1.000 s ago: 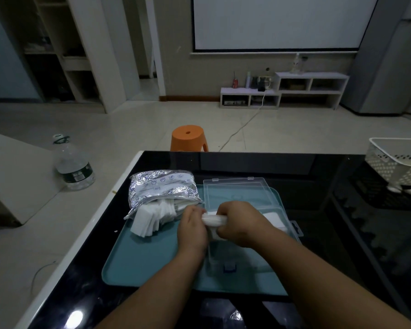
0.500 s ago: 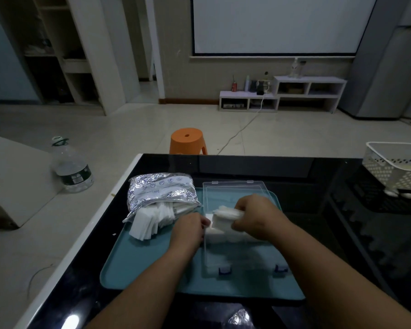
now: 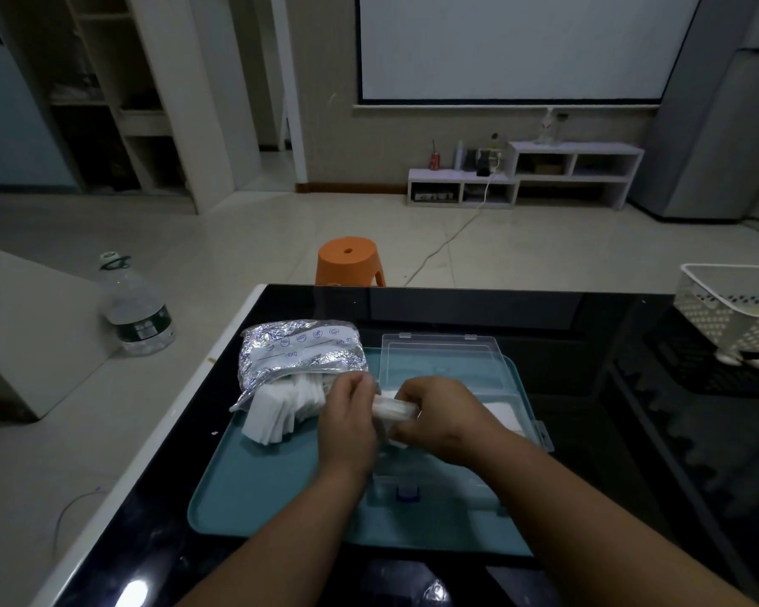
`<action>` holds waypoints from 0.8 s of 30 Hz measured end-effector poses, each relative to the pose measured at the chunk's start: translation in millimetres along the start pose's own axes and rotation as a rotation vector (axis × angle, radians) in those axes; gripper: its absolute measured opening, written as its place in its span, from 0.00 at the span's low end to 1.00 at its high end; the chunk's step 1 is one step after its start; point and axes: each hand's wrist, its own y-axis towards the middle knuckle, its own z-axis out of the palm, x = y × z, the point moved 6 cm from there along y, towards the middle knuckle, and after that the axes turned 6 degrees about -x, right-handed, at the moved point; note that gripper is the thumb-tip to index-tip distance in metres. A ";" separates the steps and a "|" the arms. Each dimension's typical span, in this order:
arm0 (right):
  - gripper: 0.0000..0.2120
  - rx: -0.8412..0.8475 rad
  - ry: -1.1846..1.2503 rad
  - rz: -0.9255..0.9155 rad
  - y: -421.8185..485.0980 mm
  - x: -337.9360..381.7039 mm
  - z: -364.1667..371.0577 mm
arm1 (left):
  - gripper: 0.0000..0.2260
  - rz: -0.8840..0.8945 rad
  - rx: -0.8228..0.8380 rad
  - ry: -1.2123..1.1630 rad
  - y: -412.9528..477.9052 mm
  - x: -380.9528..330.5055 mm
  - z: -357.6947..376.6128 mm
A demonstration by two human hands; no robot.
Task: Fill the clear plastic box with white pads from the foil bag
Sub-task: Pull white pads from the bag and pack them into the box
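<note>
A crinkled foil bag lies at the back left of a teal tray, with several white pads spilling from its open mouth. The clear plastic box sits open on the tray's right half, lid tipped back, with some white pads inside. My left hand and my right hand together grip a small stack of white pads just above the box's left edge. The box's base is partly hidden under my hands.
The tray lies on a glossy black table with a white left edge. A white perforated basket stands at the far right. On the floor beyond are an orange stool and a large water bottle.
The right hand had carried pads back over the box; now both hands are together again, a little closer to the foil bag, holding a pad stack between them.
</note>
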 end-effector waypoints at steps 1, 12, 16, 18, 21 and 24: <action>0.10 0.001 0.003 -0.003 0.3 0.1 0.6 | 0.08 -0.041 -0.011 -0.048 -1.2 3.2 1.4; 0.10 0.026 -0.042 -0.012 -0.9 -0.9 8.2 | 0.13 -0.122 0.003 0.023 -0.6 9.3 7.8; 0.08 -0.011 -0.007 0.035 3.9 -7.3 -2.1 | 0.13 -0.184 -0.006 -0.135 1.5 -0.4 4.8; 0.06 -0.060 0.073 0.068 6.0 -10.3 -9.2 | 0.08 -0.150 0.034 -0.136 4.3 -2.5 6.9; 0.02 -0.122 0.210 0.116 8.5 -15.5 -17.9 | 0.16 -0.136 0.102 -0.101 3.3 -1.2 10.3; 0.01 -0.131 0.296 0.140 8.2 -18.5 -22.1 | 0.16 -0.125 0.144 -0.115 3.2 -5.0 16.2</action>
